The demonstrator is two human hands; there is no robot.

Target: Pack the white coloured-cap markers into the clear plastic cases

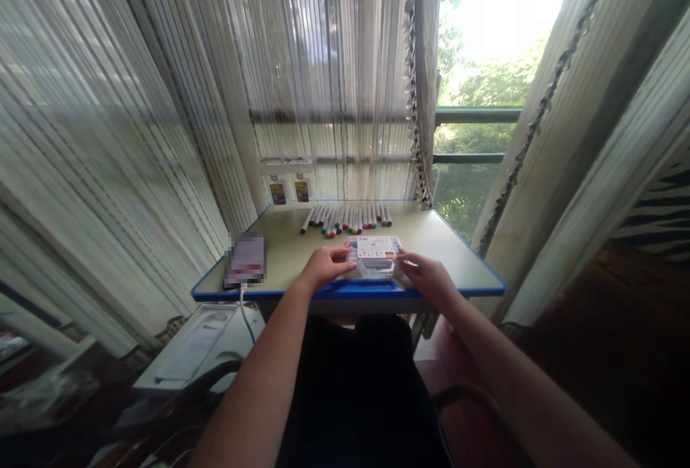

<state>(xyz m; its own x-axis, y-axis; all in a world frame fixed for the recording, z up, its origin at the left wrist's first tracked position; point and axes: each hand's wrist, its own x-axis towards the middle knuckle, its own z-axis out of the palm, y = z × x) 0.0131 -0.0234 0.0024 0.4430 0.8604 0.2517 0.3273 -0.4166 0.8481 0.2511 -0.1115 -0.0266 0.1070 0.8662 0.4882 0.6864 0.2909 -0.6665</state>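
Observation:
A clear plastic case (376, 265) with a white printed label and a moulded handle lies near the front edge of the desk. My left hand (326, 268) grips its left side, thumb and fingers bent round the edge. On the opposite side, the fingers of my right hand (428, 274) pinch the case's right edge. Just beyond the case, several white marker pens (348, 220) with caps of different colours lie in a loose row. What is inside the case cannot be made out clearly.
The small desk (285, 252) has a blue rim. A phone (246, 261) with a white cable (246, 313) lies at its left end. Two white packages (290, 184) stand at the back left. Striped curtains (334, 80) hang behind, beside a window.

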